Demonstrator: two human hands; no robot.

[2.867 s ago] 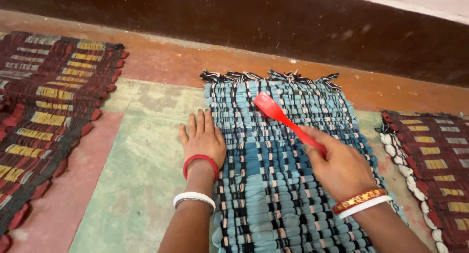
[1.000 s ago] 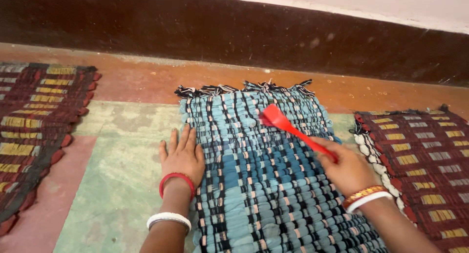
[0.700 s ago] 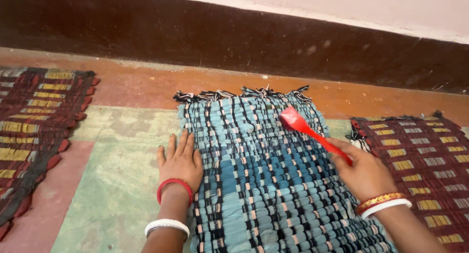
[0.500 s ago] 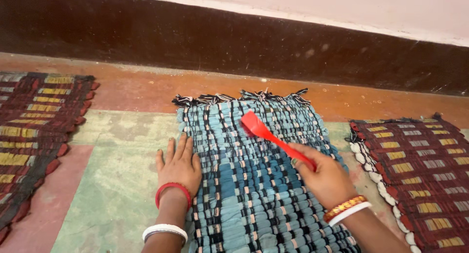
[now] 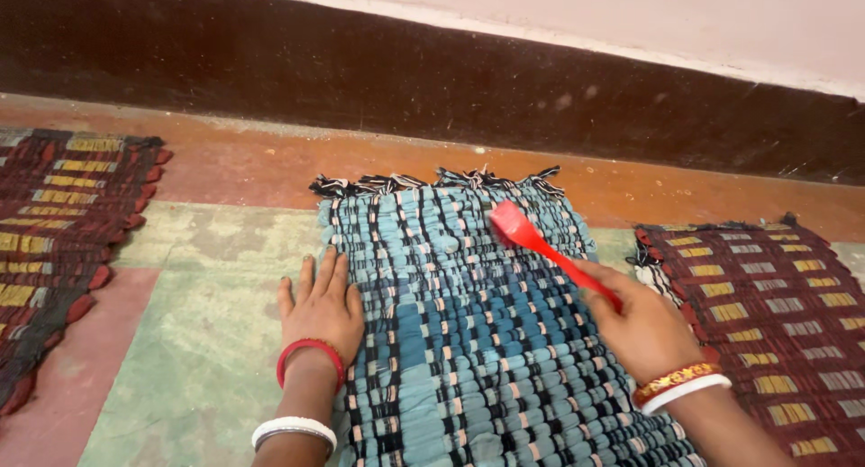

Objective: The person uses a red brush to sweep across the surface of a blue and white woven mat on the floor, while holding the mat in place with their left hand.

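Note:
A blue and black woven rag mat (image 5: 468,341) lies on the floor in front of me, its knotted fringe toward the wall. My left hand (image 5: 320,305) lies flat, fingers apart, on the mat's left edge and the floor beside it. My right hand (image 5: 640,327) grips the handle of a red plastic brush (image 5: 532,240). The brush head rests over the mat's upper right part.
A dark red and yellow woven mat (image 5: 54,242) lies at the left, and a similar one (image 5: 775,314) at the right, close to my right wrist. The floor (image 5: 207,341) is painted green, pink and orange. A dark brown skirting (image 5: 405,79) runs along the wall behind.
My right hand swept the red brush across the blue mat, left and then back to the right. My left hand stayed flat on the mat's left edge. The view shifted slightly.

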